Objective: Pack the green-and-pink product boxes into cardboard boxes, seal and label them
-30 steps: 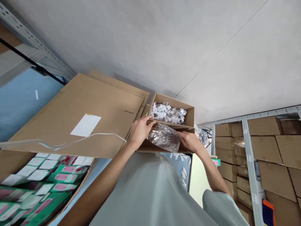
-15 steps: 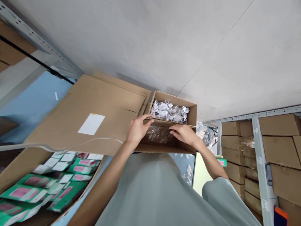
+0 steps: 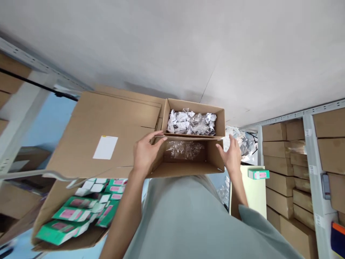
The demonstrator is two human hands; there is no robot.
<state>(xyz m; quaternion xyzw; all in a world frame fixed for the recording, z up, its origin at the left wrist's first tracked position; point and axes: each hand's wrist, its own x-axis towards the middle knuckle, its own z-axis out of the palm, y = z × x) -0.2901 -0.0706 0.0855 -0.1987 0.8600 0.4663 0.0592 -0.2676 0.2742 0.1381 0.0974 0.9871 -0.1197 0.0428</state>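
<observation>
Open brown rectangular cardboard box [image 3: 185, 169] lies between left hand [image 3: 144, 152] and right hand [image 3: 231, 154], long axis hand to hand, both about equally near. Left half open at far corner, grip unclear; right spread at right end, holding nothing. Crumpled clear plastic film [image 3: 184, 149] inside.

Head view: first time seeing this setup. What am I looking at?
No robot: a person's bare hands, filmed by one head-worn camera, looking forward and down. The left hand is at the left end of the near carton, seemingly touching its rim; any grip is unclear. The open right hand is at the other end, holding nothing visible. Clear plastic lies inside that carton. The far carton holds crumpled paper and more plastic. To the left are flat cardboard and a carton of green packages.
</observation>
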